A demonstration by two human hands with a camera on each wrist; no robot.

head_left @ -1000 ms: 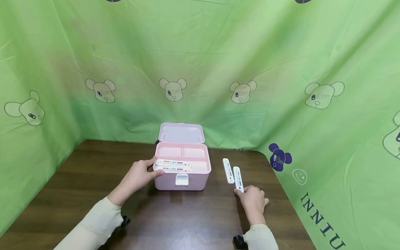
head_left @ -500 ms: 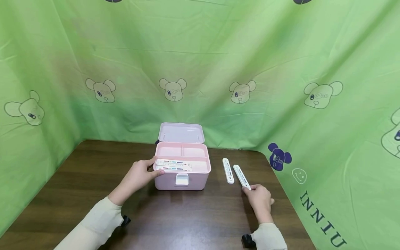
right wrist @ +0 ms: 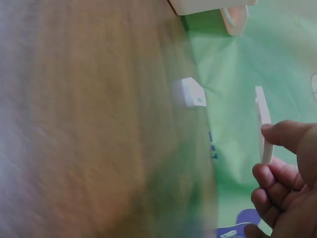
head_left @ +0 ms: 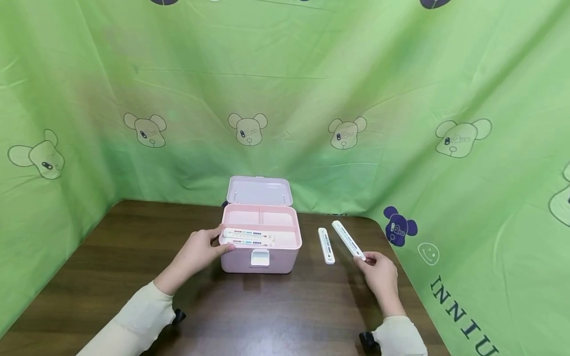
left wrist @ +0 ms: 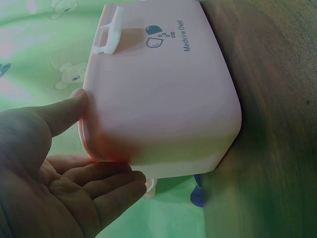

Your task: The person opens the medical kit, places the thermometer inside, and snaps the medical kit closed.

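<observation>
A pink medicine chest (head_left: 278,259) stands on the table with its lid raised at the back. My left hand (head_left: 199,253) holds its front left corner, thumb on the front rim and fingers along the left side. In the front tray lie white packets (head_left: 247,236) with red and blue print. My right hand (head_left: 380,274) pinches the near end of a slim white case (head_left: 348,240) with rounded ends and dark print, its far end tilted up. In the right wrist view this case (right wrist: 262,119) is edge-on, above the table. A similar white case (head_left: 326,245) lies to the chest's right.
The chest's raised lid (head_left: 260,191) leans back near the green cloth (head_left: 285,74) that surrounds the table on the sides and back. Behind the front tray are two compartments (head_left: 240,215). The brown table (head_left: 267,316) has its right edge close to my right hand.
My right hand has moved to the right and away from me, lifting the slim white case off the table and tilting it. My left hand stays on the chest.
</observation>
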